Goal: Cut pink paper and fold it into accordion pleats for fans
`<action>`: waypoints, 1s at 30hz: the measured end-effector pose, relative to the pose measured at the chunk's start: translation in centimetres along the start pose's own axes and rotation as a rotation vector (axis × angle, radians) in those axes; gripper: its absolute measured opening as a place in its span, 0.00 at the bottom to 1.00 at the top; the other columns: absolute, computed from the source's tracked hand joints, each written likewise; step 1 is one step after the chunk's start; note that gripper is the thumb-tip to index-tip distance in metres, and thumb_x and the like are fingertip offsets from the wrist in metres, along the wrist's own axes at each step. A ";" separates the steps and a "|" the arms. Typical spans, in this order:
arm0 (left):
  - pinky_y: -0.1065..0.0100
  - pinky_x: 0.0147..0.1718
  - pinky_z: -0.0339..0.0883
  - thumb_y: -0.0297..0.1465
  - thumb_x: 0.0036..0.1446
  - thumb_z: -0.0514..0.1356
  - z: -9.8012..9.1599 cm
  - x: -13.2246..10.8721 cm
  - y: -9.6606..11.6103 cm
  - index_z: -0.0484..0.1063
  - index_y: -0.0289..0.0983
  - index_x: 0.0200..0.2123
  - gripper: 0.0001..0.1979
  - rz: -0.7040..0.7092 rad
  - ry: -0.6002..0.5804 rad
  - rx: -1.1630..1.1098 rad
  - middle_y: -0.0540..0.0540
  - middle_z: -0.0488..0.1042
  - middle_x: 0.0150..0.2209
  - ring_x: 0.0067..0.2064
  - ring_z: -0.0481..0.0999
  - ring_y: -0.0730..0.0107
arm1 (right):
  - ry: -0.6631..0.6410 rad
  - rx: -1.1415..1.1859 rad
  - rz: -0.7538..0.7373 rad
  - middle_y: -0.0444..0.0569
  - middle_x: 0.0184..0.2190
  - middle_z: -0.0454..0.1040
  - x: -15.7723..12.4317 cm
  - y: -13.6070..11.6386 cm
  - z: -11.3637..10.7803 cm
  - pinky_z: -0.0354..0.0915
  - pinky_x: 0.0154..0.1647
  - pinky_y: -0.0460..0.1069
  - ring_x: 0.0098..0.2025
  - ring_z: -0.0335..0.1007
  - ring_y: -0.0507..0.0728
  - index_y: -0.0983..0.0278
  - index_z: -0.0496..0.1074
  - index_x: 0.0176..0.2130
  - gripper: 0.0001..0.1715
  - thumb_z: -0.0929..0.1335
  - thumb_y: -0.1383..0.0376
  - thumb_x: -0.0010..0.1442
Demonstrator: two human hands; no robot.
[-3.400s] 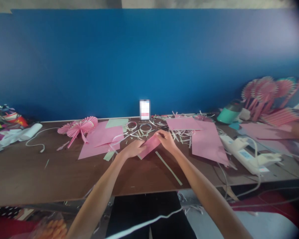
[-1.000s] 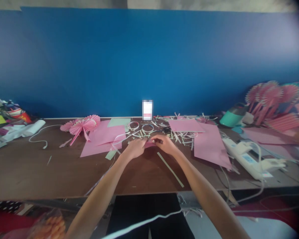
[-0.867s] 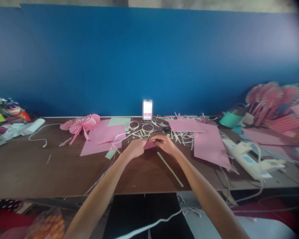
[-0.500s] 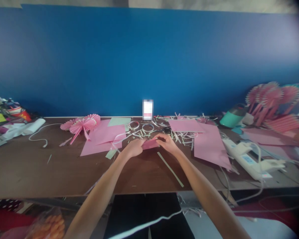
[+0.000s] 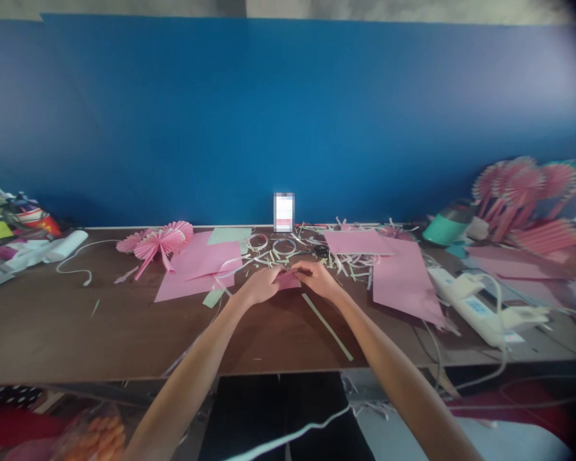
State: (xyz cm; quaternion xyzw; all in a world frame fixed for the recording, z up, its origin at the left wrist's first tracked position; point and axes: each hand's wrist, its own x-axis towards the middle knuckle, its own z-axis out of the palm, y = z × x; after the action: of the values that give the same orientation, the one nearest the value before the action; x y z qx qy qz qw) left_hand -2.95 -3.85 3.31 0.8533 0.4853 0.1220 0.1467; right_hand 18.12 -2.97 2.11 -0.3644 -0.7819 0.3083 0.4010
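Near the middle of the brown table, a small piece of pink paper is pinched between my two hands. My left hand is closed on its left side, and my right hand grips its upper right edge with thumb and fingers. Part of the paper is hidden behind the fingers. A narrow pale green strip lies slanted beside my right wrist. Just beyond my hands are two tape rolls among scattered paper scraps.
Pink sheets lie left and right. Folded pink paper fans sit at left; more fans stand at far right near a green container. A white power strip with cords lies right. A blue panel rises behind.
My right hand has shifted slightly left along the pink paper, closer to my left hand. Less of the paper shows between them.
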 end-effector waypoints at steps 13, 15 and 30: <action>0.66 0.39 0.63 0.44 0.64 0.35 -0.1 -0.1 0.9 0.67 0.40 0.43 0.25 -0.029 0.043 -0.084 0.45 0.74 0.39 0.41 0.74 0.62 | -0.047 0.174 0.096 0.46 0.32 0.75 0.2 0.5 0.1 0.65 0.33 0.47 0.29 0.67 0.52 0.63 0.75 0.41 0.19 0.61 0.70 0.54; 0.66 0.38 0.63 0.45 0.64 0.35 -0.2 -0.1 0.9 0.67 0.40 0.42 0.25 -0.046 0.037 -0.049 0.45 0.74 0.39 0.40 0.74 0.62 | -0.047 0.189 0.111 0.46 0.31 0.75 0.2 0.3 0.2 0.65 0.32 0.47 0.28 0.67 0.51 0.64 0.75 0.41 0.18 0.60 0.69 0.55; 0.65 0.40 0.63 0.40 0.63 0.44 0.0 0.2 0.5 0.66 0.40 0.46 0.16 -0.009 0.042 0.151 0.42 0.74 0.42 0.44 0.73 0.58 | 0.073 -0.004 0.014 0.48 0.35 0.76 0.3 0.9 0.6 0.65 0.35 0.47 0.33 0.70 0.53 0.64 0.74 0.40 0.14 0.68 0.60 0.55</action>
State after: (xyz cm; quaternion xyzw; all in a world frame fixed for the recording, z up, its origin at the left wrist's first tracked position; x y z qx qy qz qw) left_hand -2.50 -3.91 3.53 0.8570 0.4999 0.1020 0.0723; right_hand 17.73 -2.34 1.24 -0.3818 -0.7647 0.2960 0.4264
